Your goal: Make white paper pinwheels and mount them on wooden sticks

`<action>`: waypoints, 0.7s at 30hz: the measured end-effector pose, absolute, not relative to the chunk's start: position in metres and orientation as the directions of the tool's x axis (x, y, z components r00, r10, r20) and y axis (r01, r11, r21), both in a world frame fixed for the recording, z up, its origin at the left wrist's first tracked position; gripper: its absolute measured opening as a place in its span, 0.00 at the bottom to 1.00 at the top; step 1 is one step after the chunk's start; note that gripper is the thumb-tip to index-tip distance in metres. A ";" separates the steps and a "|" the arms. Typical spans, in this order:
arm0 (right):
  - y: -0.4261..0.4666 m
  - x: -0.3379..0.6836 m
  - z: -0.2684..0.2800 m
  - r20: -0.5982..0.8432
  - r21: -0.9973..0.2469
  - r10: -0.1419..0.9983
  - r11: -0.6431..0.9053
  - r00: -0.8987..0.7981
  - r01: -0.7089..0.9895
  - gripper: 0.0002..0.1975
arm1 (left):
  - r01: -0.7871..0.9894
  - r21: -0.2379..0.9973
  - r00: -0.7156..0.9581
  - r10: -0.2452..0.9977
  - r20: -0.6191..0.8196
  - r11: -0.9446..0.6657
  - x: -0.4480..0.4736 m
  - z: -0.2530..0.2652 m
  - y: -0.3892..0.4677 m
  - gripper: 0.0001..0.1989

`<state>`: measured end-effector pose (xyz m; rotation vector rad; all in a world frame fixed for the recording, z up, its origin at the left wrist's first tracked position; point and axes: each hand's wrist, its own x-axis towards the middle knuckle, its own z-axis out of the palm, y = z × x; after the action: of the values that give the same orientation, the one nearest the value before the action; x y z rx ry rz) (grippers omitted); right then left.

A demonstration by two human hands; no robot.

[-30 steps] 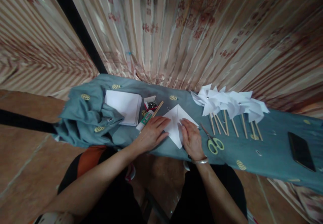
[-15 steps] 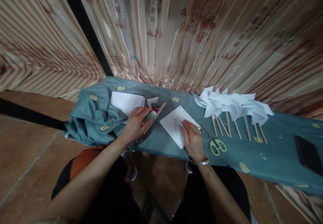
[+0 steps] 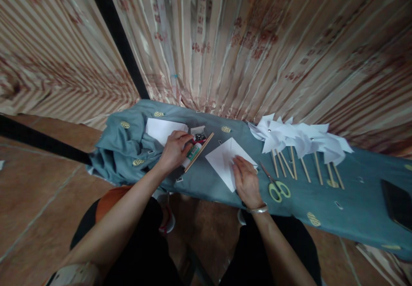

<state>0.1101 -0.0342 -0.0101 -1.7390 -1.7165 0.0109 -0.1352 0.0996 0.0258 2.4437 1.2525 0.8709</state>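
Observation:
My left hand (image 3: 175,150) is beside a white-and-green glue stick (image 3: 194,151), its fingers bent together near a small red item; what they hold, if anything, I cannot make out. Right against the glue stick lie thin wooden sticks (image 3: 201,150). Behind the fingertips is a small open box (image 3: 198,132) with dark shiny bits in it. My right hand (image 3: 246,175) lies with its fingers stretched over the right part of a white paper square (image 3: 222,161), which has crease lines. To its right are green-handled scissors (image 3: 278,190).
A stack of white paper (image 3: 164,129) is at the back left. Several white paper pinwheels (image 3: 299,138) on wooden sticks lie in a row at the right. A dark phone (image 3: 397,202) is at the far right of the cloth-covered table (image 3: 357,204). A curtain hangs behind.
My left hand has shifted slightly up off the glue stick, which now shows more fully. My right hand stays on the paper square. The whole view has shifted a little.

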 end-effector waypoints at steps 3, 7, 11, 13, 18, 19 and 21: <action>-0.034 0.109 -0.010 0.446 -0.466 0.885 0.103 0.133 0.878 0.20 | 0.643 0.472 0.442 0.796 0.414 -0.603 -0.130 0.028 0.104 0.14; -0.035 0.109 -0.010 0.441 -0.483 0.888 0.111 0.132 0.869 0.20 | 0.663 0.471 0.397 0.807 0.437 -0.581 -0.131 0.034 0.111 0.14; -0.035 0.111 -0.011 0.445 -0.491 0.886 0.118 0.132 0.863 0.20 | 0.679 0.477 0.344 0.816 0.465 -0.558 -0.138 0.039 0.113 0.13; -0.035 0.111 -0.011 0.450 -0.490 0.883 0.118 0.134 0.864 0.20 | 0.679 0.477 0.353 0.818 0.455 -0.558 -0.142 0.040 0.111 0.12; -0.035 0.110 -0.009 0.447 -0.481 0.886 0.127 0.119 0.868 0.20 | 0.709 0.414 0.497 0.821 0.281 -0.571 -0.145 0.042 0.091 0.14; -0.035 0.110 -0.009 0.447 -0.479 0.887 0.128 0.116 0.869 0.20 | 0.731 0.378 0.519 0.823 0.232 -0.568 -0.144 0.042 0.086 0.16; -0.035 0.110 -0.009 0.449 -0.475 0.886 0.126 0.117 0.871 0.21 | 0.772 0.314 0.537 0.831 0.143 -0.553 -0.142 0.044 0.077 0.18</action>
<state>0.1102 -0.0352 -0.0089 -1.7138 -1.7225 0.0278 -0.1423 0.0766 0.0441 2.5613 1.3560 0.4085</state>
